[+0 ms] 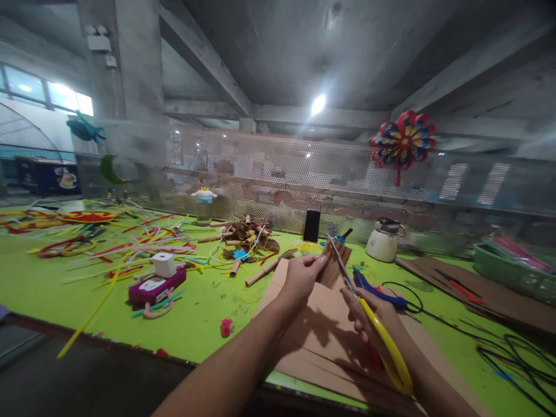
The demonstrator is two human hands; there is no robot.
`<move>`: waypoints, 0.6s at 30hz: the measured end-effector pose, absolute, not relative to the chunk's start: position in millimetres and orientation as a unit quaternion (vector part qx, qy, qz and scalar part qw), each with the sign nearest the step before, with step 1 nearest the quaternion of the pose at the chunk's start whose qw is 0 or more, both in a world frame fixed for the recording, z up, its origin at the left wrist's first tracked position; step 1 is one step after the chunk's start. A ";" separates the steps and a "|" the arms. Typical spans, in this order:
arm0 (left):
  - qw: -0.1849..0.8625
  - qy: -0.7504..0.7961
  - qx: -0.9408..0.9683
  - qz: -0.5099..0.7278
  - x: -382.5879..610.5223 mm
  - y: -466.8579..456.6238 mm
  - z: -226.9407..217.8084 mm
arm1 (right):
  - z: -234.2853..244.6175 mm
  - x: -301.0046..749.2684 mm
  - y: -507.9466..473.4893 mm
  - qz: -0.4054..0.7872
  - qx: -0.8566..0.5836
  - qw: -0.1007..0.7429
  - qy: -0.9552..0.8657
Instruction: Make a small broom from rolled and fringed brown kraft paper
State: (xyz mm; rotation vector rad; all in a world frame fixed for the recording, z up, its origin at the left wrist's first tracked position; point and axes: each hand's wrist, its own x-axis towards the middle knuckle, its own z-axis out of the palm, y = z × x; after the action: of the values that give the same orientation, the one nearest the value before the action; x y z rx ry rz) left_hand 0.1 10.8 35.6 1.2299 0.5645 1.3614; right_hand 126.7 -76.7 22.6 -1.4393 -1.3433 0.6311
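Between the thumb and fingers of my left hand is a small piece of brown striped cardboard, held up at a tilt. My right hand grips a pair of scissors with yellow handles, its fingers closed around them. The scissor blades point up and lie against the cardboard piece; whether they are parted is hard to make out. Below both hands, a larger brown cardboard sheet covers the table's front. A blue glue gun with a black cable lies just beyond my right hand.
To the left are a purple box with a white cube and many coloured strips. A pile of rolled brown tubes lies mid-table. A white jug, a black phone-like slab and a green basket stand farther back.
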 end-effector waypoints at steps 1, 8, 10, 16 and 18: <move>0.577 0.239 0.521 0.582 0.2 10.3 35.9 | 23.9 124.4 -79.1 0.266 -0.593 0.516 -0.557; 0.596 0.225 0.507 0.581 0.3 10.2 37.5 | 25.6 121.0 -87.1 0.289 -0.590 0.512 -0.554; 0.592 0.228 0.511 0.581 0.0 11.1 37.2 | 24.3 122.7 -86.3 0.296 -0.586 0.508 -0.558; 0.573 0.240 0.524 0.583 -1.2 10.1 38.7 | 23.1 125.1 -84.7 0.301 -0.583 0.505 -0.561; 0.559 0.241 0.538 0.583 -1.7 8.4 40.0 | 25.7 125.7 -85.6 0.306 -0.567 0.503 -0.577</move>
State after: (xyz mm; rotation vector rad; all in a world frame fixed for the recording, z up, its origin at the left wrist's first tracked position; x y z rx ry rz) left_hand -1.7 8.4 40.0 1.2677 0.5681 1.3746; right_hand 125.7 -85.6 25.7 -1.3684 -1.3930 0.7379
